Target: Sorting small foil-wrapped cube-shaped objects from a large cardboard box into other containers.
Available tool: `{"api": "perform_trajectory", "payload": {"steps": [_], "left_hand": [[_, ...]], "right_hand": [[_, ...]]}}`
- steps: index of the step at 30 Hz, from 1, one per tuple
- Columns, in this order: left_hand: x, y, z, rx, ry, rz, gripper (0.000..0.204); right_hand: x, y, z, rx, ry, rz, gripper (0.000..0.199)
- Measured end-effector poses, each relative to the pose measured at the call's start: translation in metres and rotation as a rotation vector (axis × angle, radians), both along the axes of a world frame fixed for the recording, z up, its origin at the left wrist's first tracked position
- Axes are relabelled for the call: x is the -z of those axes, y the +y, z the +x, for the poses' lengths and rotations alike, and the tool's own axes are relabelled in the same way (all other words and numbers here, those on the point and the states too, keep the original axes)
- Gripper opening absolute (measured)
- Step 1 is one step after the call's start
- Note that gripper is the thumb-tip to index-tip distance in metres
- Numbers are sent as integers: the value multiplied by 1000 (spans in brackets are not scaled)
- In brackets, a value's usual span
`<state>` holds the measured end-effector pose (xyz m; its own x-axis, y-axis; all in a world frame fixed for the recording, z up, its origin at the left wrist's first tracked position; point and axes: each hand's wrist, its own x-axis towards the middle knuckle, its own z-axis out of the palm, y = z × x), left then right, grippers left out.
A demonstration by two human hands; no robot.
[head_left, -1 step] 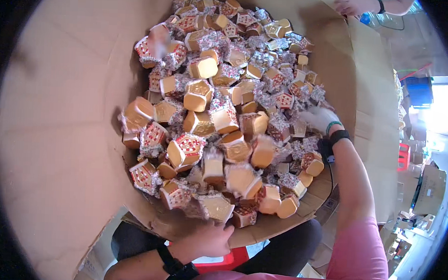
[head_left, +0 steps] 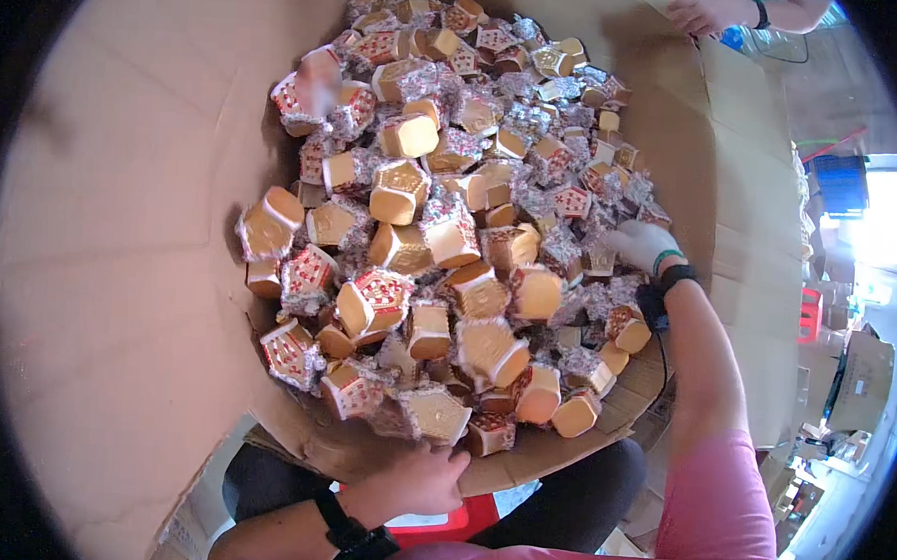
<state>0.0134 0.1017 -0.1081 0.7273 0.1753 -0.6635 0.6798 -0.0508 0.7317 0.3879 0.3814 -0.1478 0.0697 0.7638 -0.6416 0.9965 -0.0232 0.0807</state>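
Note:
A big cardboard box (head_left: 109, 265) holds a heap of small house-shaped ornaments (head_left: 399, 191), with tan bases, white trim, red patterns and glittery, sprinkle-like roofs. My left hand (head_left: 410, 482) is closed at the box's near flap (head_left: 336, 447), its knuckles close to a pale house ornament (head_left: 435, 416). On the right side of the heap, my right hand (head_left: 642, 242), in a white glove, reaches in from the right. Its fingers are bunched against a small house (head_left: 598, 258); what lies between them is hidden. Each of my wrists carries a dark band.
Another person's hand (head_left: 710, 11) with a dark wristband is beyond the box at the far right. Blue crates (head_left: 839, 185), a red object (head_left: 810, 315) and other cartons (head_left: 861, 383) stand on the right. A red and white thing (head_left: 468, 519) lies between my knees.
Several house ornaments near the middle front, blurred before, now lie still. My right hand has shifted slightly, and the other person's hand has moved a little. My left hand stays in place.

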Motion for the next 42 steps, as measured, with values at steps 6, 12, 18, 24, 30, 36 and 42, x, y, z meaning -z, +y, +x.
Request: {"api": "perform_trajectory", "payload": {"steps": [6,12,18,24,30,36,42], "left_hand": [[-1,-2,-5,-44,-53,112,61],[-1,-1,-8,-27,-39,19,67],[-7,1,-15,-9,-38,30,72],[1,-22,-13,-149,-102,174,53],[1,-15,-23,-95,-190,175,49],[32,-46,-16,-152,-180,267,55],[-15,12,-20,84,-44,5,39]], "right_hand": [[-15,-3,-46,-64,-162,-207,77],[-15,-27,-40,-11,-156,-343,79],[-13,-52,-30,86,-167,-377,85],[-66,-52,-75,228,135,-558,80],[-131,-62,-220,-133,166,-455,62],[-96,-10,-299,-873,513,607,35],[-50,44,-384,-645,263,313,50]]}}
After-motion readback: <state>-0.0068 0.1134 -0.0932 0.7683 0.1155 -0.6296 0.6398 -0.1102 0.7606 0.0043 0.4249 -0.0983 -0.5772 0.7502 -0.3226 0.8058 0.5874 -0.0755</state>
